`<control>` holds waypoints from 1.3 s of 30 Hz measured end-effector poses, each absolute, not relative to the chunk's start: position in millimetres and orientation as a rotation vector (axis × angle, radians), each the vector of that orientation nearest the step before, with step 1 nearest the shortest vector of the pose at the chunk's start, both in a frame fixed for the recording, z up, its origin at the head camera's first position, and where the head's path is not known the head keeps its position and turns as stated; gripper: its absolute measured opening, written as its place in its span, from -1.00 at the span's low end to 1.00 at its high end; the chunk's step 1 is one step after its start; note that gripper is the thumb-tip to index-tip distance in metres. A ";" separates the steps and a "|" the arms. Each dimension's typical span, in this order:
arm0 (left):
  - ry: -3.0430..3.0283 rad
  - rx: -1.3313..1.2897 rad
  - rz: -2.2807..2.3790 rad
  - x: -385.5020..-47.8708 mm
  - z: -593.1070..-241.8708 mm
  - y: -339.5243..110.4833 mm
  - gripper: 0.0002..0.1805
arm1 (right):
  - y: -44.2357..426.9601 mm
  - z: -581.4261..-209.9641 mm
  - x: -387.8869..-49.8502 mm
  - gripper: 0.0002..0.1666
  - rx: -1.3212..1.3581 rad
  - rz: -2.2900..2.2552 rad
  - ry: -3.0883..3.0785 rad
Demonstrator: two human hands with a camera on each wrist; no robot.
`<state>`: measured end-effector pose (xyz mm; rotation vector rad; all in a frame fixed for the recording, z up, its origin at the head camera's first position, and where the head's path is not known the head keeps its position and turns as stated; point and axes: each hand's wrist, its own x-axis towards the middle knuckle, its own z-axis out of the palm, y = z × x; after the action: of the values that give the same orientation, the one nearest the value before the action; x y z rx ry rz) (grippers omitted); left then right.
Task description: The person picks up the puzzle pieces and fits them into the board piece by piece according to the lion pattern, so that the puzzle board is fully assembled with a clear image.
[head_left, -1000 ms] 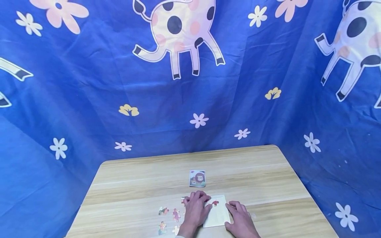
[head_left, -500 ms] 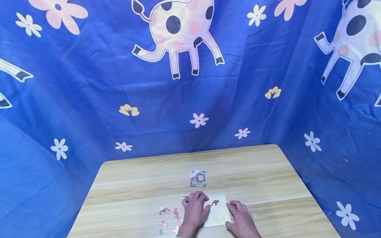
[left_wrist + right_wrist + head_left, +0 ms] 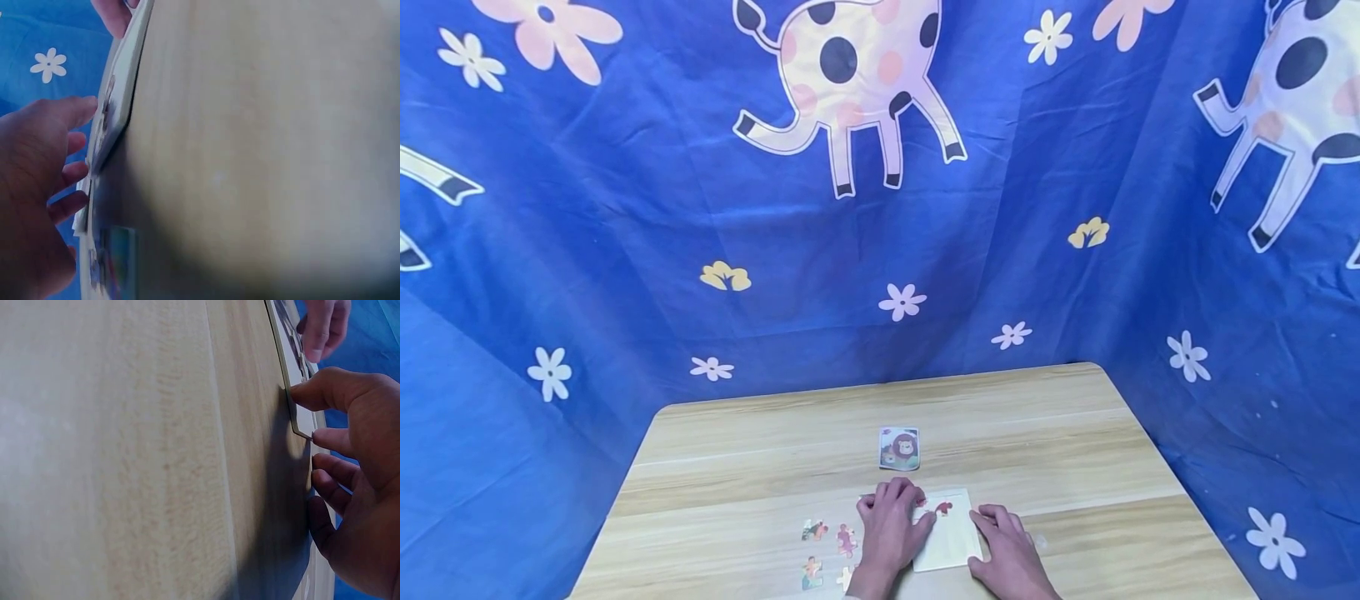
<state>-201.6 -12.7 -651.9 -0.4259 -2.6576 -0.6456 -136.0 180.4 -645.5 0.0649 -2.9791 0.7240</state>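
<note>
A white tray [image 3: 947,542] lies on the table between the hands, with a red puzzle piece [image 3: 943,508] near its far edge. My left hand [image 3: 891,529] is over the tray's far left corner, fingertips at another reddish piece [image 3: 921,502]; its thumb sits apart from the index finger. What its fingers cover is hidden. My right hand [image 3: 1011,554] grips the tray's right side near the corner, thumb and index finger on the rim. In the left wrist view the tray [image 3: 128,75] is edge-on beside the left hand [image 3: 37,181]. The right wrist view has the right hand [image 3: 369,462] at the tray corner.
Several loose puzzle pieces [image 3: 812,573] lie left of the left hand on the wooden table [image 3: 737,467]. A small lion picture card [image 3: 899,449] lies beyond the tray. Blue patterned cloth [image 3: 805,333] hangs behind and beside the table.
Both hands stay nearly where they were. The left fingers have shifted slightly around the tray's far left corner, and a patterned piece beside them is more hidden.
</note>
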 end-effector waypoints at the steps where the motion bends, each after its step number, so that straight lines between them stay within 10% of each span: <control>1: -2.667 -0.438 -0.653 -202.5 -651.0 -11.4 -0.75 | 180.7 -645.7 -135.9 -0.19 0.064 0.725 -2.975; 39: -2.793 -0.433 -0.774 -209.9 -650.6 -4.2 -0.81 | 179.6 -647.0 -139.2 -0.20 0.031 0.763 -2.993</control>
<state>-209.9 -4.2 -650.6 -0.4326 -2.7928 -0.7740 -139.2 179.6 -647.0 0.0312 -2.9934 0.7630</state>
